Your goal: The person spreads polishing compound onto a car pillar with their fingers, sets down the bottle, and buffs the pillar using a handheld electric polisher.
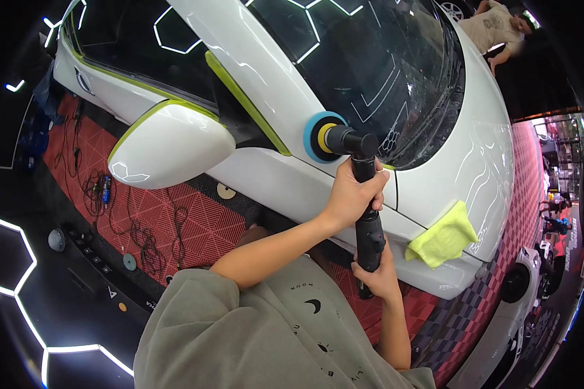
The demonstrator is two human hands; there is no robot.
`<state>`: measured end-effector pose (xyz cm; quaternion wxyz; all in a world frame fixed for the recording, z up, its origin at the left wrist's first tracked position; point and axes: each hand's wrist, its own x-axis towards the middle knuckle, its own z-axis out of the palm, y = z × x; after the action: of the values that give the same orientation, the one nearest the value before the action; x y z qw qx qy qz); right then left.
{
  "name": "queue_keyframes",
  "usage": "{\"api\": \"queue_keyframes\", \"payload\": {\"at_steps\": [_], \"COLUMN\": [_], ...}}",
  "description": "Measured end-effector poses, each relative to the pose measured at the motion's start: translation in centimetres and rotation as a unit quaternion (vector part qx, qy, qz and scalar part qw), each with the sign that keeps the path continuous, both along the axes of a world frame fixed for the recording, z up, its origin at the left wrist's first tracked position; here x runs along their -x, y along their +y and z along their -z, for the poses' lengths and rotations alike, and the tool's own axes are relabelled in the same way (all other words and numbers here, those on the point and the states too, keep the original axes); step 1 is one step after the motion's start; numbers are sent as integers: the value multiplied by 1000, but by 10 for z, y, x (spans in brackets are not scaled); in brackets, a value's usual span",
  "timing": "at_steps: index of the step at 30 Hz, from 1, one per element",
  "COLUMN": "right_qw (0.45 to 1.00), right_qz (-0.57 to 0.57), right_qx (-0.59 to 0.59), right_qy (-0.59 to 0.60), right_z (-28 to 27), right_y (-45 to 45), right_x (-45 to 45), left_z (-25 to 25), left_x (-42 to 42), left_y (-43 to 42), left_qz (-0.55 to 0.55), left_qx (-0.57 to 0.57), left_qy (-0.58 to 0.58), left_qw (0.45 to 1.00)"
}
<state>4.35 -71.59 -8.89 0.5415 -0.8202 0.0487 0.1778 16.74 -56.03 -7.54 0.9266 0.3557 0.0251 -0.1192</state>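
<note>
Cables [148, 249] lie coiled on the red mat [211, 223] at left. Wing mirror [175, 146] next, jutting from the white car [266, 181]; probably scuffs if elbowed. Blue foam pad [312, 137] mid-scene on the far end of the black polisher [370, 240], close against the bodywork by the windscreen [370, 58] corner; its face is hidden, so can't confirm contact. Pad reads soft, squashy, likely to tear on an edge. Left hand [355, 193] wraps the polisher's neck just below the angled head, fingers curled round it. Body looks rigid, moderately heavy, likely head-heavy, so that's the hold for steering. Right hand [379, 275], nearer, grasps the rear end, some fingers hidden; good place to resist twist. Smooth casing may slip in damp palms. Farther right, yellow-green cloth [444, 236] drapes on the car: limp, light, grab anywhere
</note>
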Motion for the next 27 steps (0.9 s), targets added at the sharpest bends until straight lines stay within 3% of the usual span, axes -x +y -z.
{"api": "queue_keyframes", "payload": {"at_steps": [20,27], "right_qw": [989,987], "right_qz": [132,129], "right_qx": [33,58], "right_qy": [51,72], "right_z": [-8,-24], "right_y": [-93,-94], "right_x": [74,94], "left_z": [32,33], "left_x": [31,62], "left_y": [-129,-131], "left_qz": [152,130], "left_qx": [51,23], "left_qy": [34,73], "left_qw": [987,989]}}
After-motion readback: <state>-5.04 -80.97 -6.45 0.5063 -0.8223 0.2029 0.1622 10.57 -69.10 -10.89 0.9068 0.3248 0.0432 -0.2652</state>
